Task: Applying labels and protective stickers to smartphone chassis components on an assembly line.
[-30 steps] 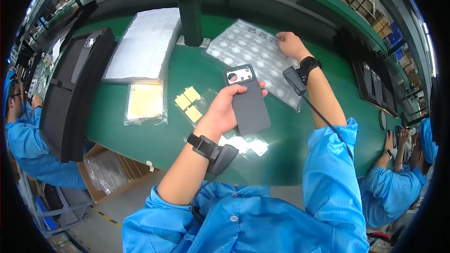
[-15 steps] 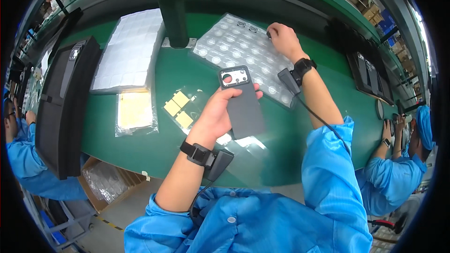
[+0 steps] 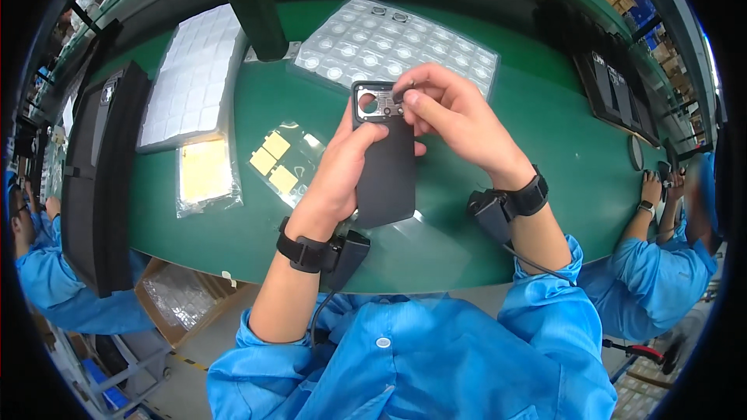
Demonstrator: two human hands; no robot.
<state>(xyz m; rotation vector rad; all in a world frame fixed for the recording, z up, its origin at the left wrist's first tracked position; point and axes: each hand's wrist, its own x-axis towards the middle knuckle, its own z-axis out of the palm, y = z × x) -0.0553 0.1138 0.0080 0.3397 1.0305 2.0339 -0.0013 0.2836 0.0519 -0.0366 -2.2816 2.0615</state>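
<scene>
Green table (image 3: 498, 253): near edge curving past 6 o'clock from the black phone-shaped piece (image 3: 385, 179), our clock centre; green surface showing beyond our right wrist towards 3. Long black tray (image 3: 82, 222): 9 o'clock, at the left. White stack (image 3: 191, 78): 10 o'clock. Clear pocketed sheet (image 3: 405, 43): 12 o'clock, its far edge slanting down rightward. Our left hand (image 3: 348, 163): thumb on the piece's face, fingers wrapped behind, gripping it. Our right hand (image 3: 459, 120): 2 o'clock, thumb and forefinger pinching a small dark part (image 3: 401, 95) at the camera panel (image 3: 379, 103). Any lettering there: too small for us to read.
</scene>
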